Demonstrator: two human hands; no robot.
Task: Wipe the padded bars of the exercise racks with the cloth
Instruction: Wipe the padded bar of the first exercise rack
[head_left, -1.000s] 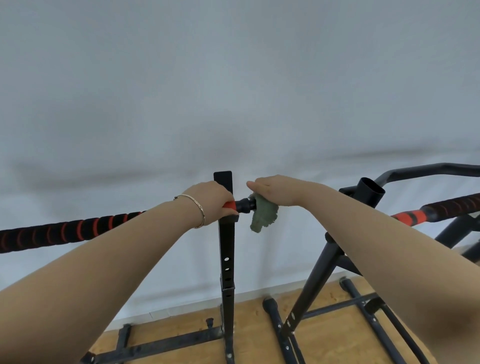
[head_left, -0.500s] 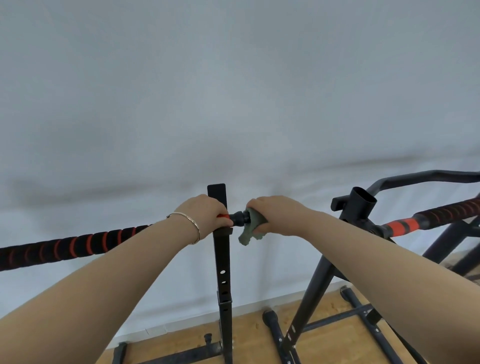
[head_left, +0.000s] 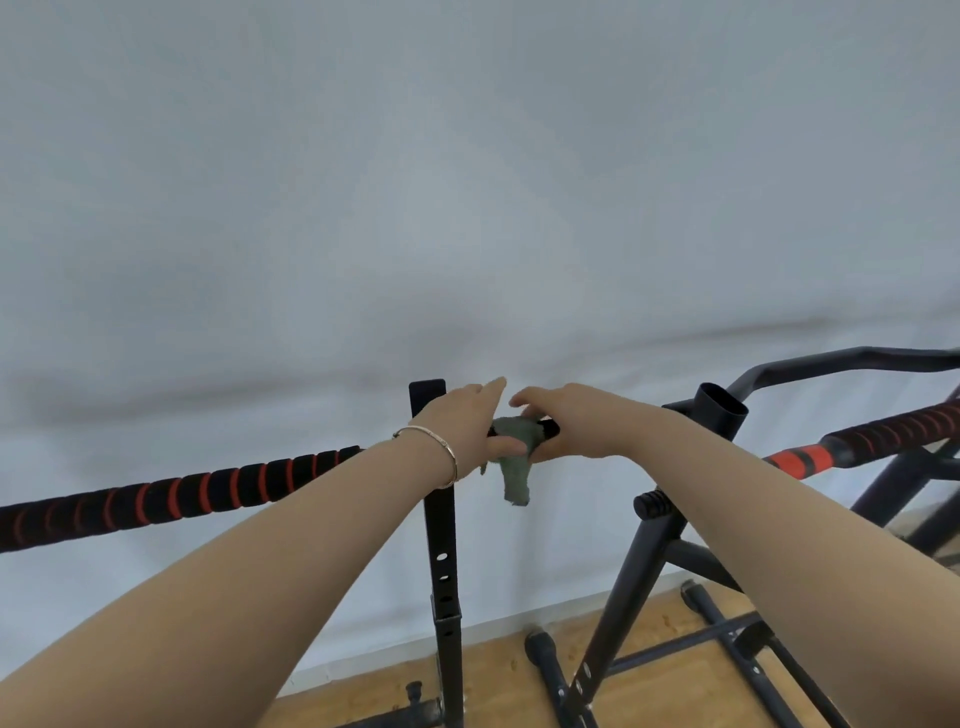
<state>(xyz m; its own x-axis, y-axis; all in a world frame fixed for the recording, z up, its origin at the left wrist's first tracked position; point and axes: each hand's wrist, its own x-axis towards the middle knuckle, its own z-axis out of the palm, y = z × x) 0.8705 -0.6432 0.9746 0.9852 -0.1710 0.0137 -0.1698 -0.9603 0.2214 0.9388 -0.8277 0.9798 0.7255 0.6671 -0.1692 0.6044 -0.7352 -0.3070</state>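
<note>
Cloth hangs over the short black end of the left padded bar, between both hands. The left hand has straight fingers, thumb touching cloth. The right hand is spread loosely; I cannot tell if it pinches. I think this bar is nearly done; the right padded bar waits. The post is just beside the left hand, the other rack's tube near the right arm. Open room above.

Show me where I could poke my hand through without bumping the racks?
Free: the gap below the cloth, between the straight post and the slanted leg, and the wood floor between their feet. Crowded: the bar end where the left hand and right hand meet, and the crossing tubes at right.
</note>
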